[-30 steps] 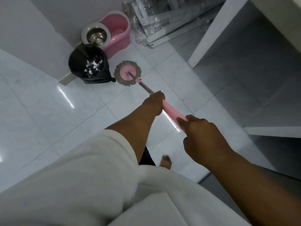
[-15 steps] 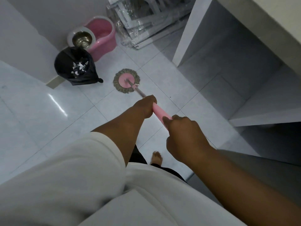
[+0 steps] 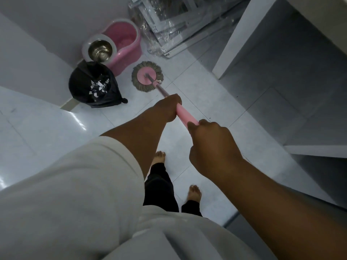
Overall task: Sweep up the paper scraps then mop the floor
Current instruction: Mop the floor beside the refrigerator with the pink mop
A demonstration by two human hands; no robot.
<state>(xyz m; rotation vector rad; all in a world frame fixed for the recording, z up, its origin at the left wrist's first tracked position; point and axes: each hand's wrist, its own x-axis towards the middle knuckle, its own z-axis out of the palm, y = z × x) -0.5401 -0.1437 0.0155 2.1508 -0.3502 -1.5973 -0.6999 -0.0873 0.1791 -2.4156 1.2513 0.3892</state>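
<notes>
White tile floor, round grey-fringed pink mop, hands, left and right, tight around its handle.

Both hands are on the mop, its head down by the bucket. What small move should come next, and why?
Probably pull the mop head back across the floor toward the feet. The left hand and right hand both grip the handle, the head lies flat, and the pink bucket and black bag stand close by it, so open floor lies mostly nearer the person.
</notes>
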